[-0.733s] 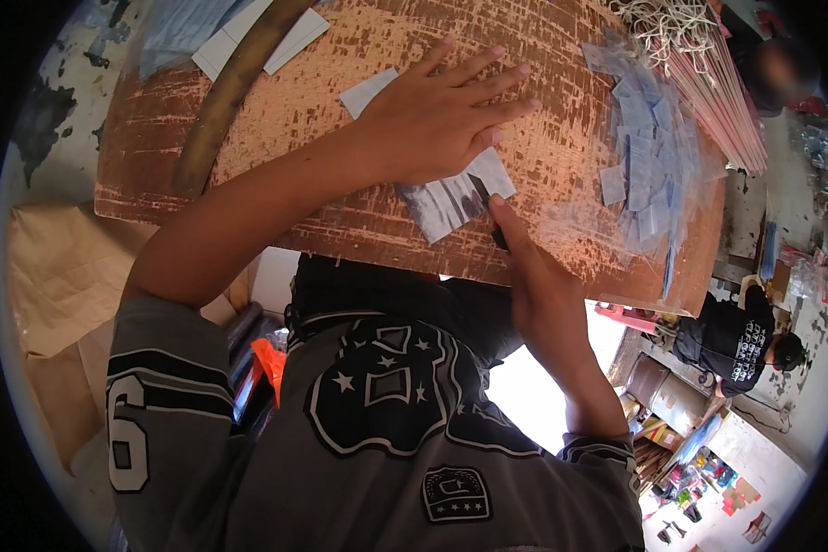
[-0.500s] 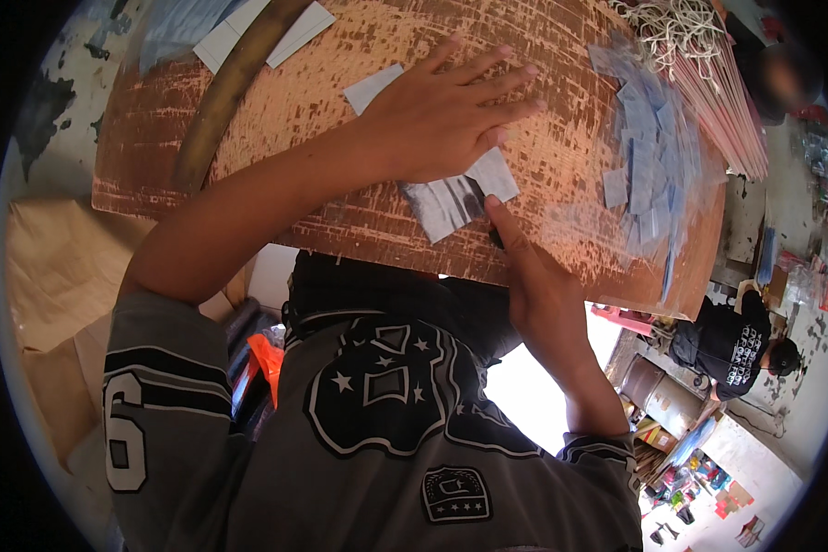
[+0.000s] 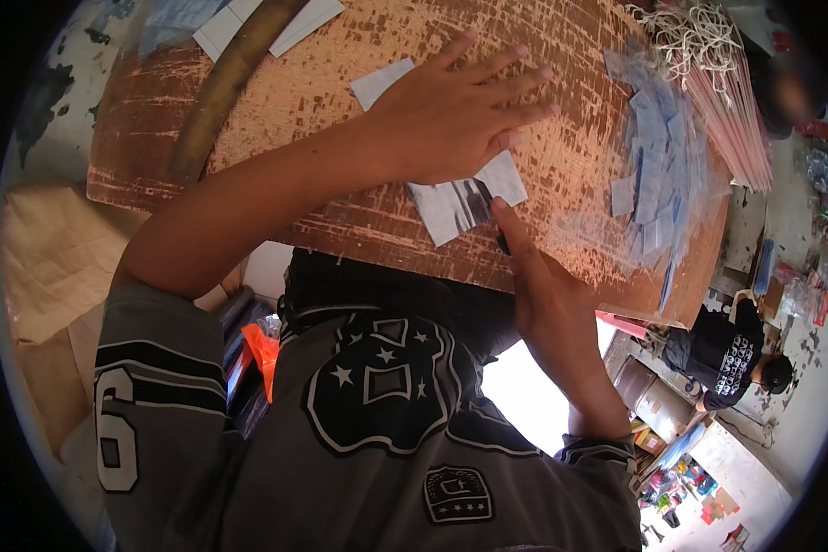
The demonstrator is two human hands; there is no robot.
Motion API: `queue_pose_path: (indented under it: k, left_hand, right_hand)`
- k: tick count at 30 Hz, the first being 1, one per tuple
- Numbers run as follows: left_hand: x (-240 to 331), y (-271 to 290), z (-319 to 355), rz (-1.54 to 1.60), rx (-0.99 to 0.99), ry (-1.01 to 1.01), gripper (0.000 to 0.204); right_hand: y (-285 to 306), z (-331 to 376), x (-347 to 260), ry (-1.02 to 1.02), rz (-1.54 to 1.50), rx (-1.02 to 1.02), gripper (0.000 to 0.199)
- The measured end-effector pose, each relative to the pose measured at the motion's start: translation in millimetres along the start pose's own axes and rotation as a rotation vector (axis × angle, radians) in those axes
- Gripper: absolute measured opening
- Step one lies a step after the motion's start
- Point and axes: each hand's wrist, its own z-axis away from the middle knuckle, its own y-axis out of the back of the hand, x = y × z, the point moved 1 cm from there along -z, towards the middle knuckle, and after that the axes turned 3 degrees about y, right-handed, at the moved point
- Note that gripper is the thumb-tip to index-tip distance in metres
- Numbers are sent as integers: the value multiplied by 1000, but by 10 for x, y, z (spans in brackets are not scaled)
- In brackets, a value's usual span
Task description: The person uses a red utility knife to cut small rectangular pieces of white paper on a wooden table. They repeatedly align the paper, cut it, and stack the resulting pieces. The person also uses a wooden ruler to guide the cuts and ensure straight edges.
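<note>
My left hand (image 3: 460, 115) lies flat with fingers spread over a pale grey-white strip (image 3: 384, 83) on the scratched wooden board (image 3: 294, 120). One end of the strip shows beyond the wrist, and the other sticks out under the thumb. My right hand (image 3: 547, 285) is closed at the board's near edge, its index finger stretched along a knife (image 3: 472, 204). The knife looks broad and shiny, with dark streaks reflected in its blade. Only a dark bit of its handle shows beneath the fingers. Part of the blade and the strip's middle are hidden by my left hand.
A curved brown bar (image 3: 235, 92) lies across white sheets (image 3: 308, 26) at the far left. On the right are a pile of bluish cut pieces (image 3: 653, 156) and a bundle of pink sticks with white strings (image 3: 727, 110). Another person (image 3: 731, 354) is farther right.
The whole view has shifted slightly. Both hands keep nearly the same pose over the strip, and the blade's shine has grown paler. The person on the right has moved a little.
</note>
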Motion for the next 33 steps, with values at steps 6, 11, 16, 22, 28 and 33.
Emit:
queue_pose_path:
  k: [6, 11, 16, 22, 28, 33]
  left_hand:
    - [6, -7, -1, -10, -9, 6, 57]
    - [6, -4, -6, -29, -35, 13, 56]
    - [4, -13, -16, -44, -30, 12, 55]
    - [-26, -8, -8, 29, -20, -1, 56]
    - [-13, -8, -9, 19, -16, -5, 56]
    - [-3, -8, 4, -5, -6, -4, 56]
  right_hand:
    - [-28, 45, 35, 43, 2, 19, 79]
    - [-94, 153, 127, 93, 30, 41, 91]
    - [-127, 275, 171, 65, 76, 12, 91]
    - [-132, 332, 184, 86, 74, 26, 92]
    - [-144, 338, 210, 68, 57, 22, 94]
    - [-150, 339, 237, 67, 24, 28, 95]
